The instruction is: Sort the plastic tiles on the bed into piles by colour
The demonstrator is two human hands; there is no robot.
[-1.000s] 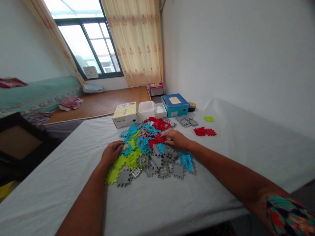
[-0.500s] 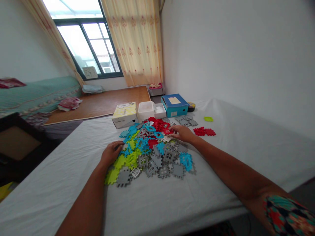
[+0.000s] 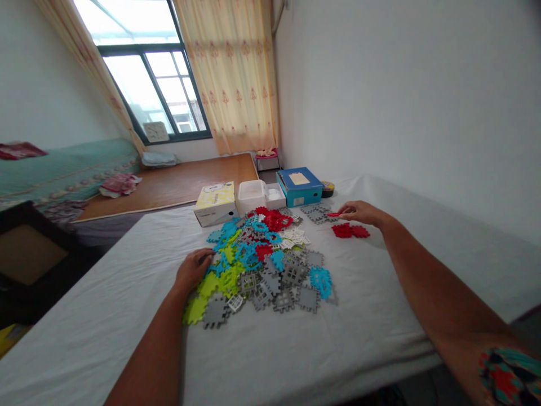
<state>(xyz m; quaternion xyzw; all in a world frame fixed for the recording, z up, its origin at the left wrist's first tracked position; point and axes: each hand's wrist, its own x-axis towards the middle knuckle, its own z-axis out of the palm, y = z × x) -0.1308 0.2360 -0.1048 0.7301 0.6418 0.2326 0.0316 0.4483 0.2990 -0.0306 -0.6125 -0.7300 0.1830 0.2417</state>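
Observation:
A heap of flat notched plastic tiles (image 3: 262,259) in red, blue, lime and grey lies on the white-covered table (image 3: 296,349). My left hand (image 3: 193,269) rests at the heap's left edge, fingers curled on the lime and blue tiles. My right hand (image 3: 359,213) is stretched out to the right of the heap, pinching a red tile (image 3: 333,214) just above a small group of red tiles (image 3: 350,230). A few grey tiles (image 3: 318,212) lie beside it.
At the table's far edge stand a yellow-and-white box (image 3: 215,202), a clear plastic container (image 3: 253,194), a blue box (image 3: 301,186) and a roll of tape (image 3: 327,188). The white wall runs along the right. A bed and a window lie beyond.
My right hand left the heap and moved right with a red tile to the small red group. The left hand stayed put. The view shifted slightly.

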